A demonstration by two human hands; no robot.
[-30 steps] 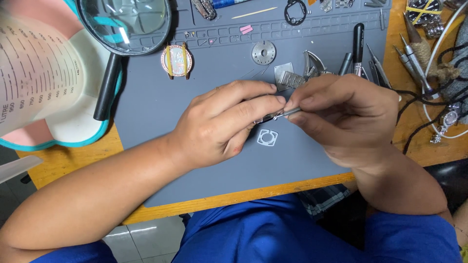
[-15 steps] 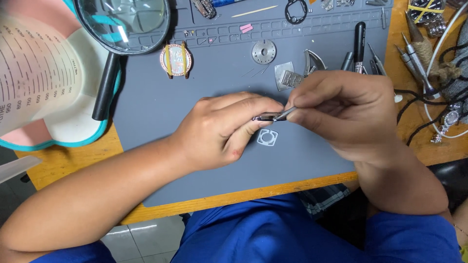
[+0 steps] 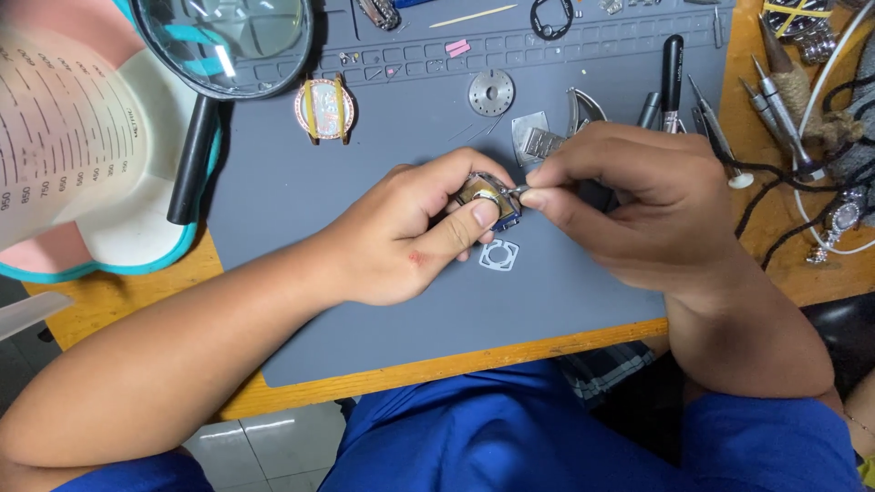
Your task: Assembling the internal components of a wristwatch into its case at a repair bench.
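Head view, looking down on a grey work mat (image 3: 383, 310) laid over a wooden bench. Left hand (image 3: 415, 232) closed around a small watch case (image 3: 488, 196), thumb and forefinger pinching it just above the mat, near mat centre. Right hand (image 3: 638, 205) pinched narrow on a thin metal tool (image 3: 521, 189), likely tweezers or a fine driver; tip meets the case's right edge. Tool type too small to confirm. Just below the case, flat on the mat: a small square white gasket or spacer ring (image 3: 499, 255), apart from both hands. Behind the hands: round toothed metal disc (image 3: 491, 92), gold-toned watch movement in a holder (image 3: 324, 109), loose metal bracelet piece (image 3: 538, 141), black-handled tool (image 3: 673, 73). Magnifying glass (image 3: 228, 41) upper left, resting over a pale measuring cup (image 3: 82, 146). More screwdrivers (image 3: 729, 137) and a wristwatch (image 3: 843, 214) at right, off the mat. Judgement on technique: brace both wrists on the mat, keep the case low over it so a dropped part stays close, hold the case still and let only the tool tip move, light pressure to avoid slipping and scratching.
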